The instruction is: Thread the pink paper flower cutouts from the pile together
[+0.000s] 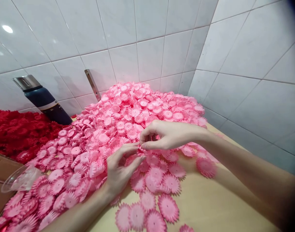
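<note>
across the frame's lower half runs a pale wood tabletop (210,206), set in a corner of glossy white wall tiles (246,58), w/ a big heap of pink fabric flowers (128,109) at center and a red heap (14,132) at left. right hand (167,135), fingers pressed together, pinches a pink petal piece (151,139) at center; left hand (119,169), fingers spread, rests on the heap just below it. dark blue flask (44,101) w/ steel cap leans at upper left, metal bracket (92,84) beside it, clear plastic bag (19,178) at left edge.

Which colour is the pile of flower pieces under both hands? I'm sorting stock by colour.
Pink; the pink flower pile shows plainly in the head view.
</note>
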Available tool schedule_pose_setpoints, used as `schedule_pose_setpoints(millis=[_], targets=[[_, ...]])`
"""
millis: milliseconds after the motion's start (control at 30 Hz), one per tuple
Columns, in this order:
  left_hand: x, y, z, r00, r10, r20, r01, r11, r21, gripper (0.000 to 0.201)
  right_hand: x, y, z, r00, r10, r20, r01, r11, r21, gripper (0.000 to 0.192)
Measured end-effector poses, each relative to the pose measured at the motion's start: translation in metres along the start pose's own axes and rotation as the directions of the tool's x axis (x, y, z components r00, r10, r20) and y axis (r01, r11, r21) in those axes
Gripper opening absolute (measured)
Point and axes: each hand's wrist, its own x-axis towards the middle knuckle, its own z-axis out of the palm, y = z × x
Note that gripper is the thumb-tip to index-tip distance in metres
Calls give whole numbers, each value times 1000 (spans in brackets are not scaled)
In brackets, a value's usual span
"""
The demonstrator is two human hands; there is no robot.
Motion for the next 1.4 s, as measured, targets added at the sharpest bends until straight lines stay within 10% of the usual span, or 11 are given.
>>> schedule_pose_setpoints(millis=[1400], targets=[[2, 6, 1, 997, 70, 13, -70, 994, 79, 41, 1, 3, -1, 999, 4, -37, -9, 993, -117, 11]])
